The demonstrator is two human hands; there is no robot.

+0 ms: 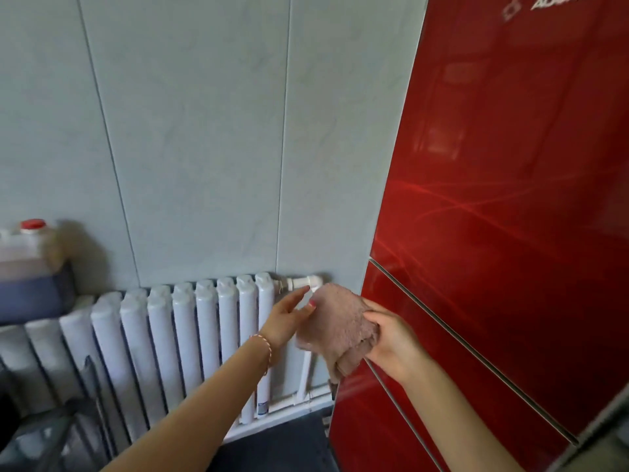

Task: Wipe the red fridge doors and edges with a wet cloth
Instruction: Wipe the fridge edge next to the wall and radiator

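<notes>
**A:** Here we are at the red fridge (510,199), and the cloth (340,321) is up in front of its left edge, held in mid-air just beside the seam between the upper and lower doors.

**B:** The right hand (391,342) has it, fingers curled round a bunched corner. The left hand (289,315) is flat, fingers straight, the tips just touching the cloth's near side. It grips nothing.

**A:** How does that cloth handle, do you reckon?

**B:** Soft and floppy, I'd say. It's a pinkish, nubbly terry, crumpled into folds, and a tail droops below the right hand. Light, no stiffness at all. If it's wet, expect it to cling and sag. Best gathered into a pad in the palm so a flat face meets the door rather than a loose corner.

**A:** And the door itself?

**B:** Glossy, glass-like, hard and flat, with thin bright streaks in the pattern and reflections all over. I'd judge it slippery under a damp cloth, so the pad should glide easily. The grey metal-looking strips (476,352) along the door seams are narrow, and there I'd pinch the cloth over a fingertip.

**A:** What's the neighbourhood like?

**B:** A white ribbed radiator (187,335) just to the left, smooth rounded columns, with a white pipe (303,282) running toward the fridge. Pale tiled wall (204,131) behind. A jug with a red cap (32,224) sits far left.
</notes>
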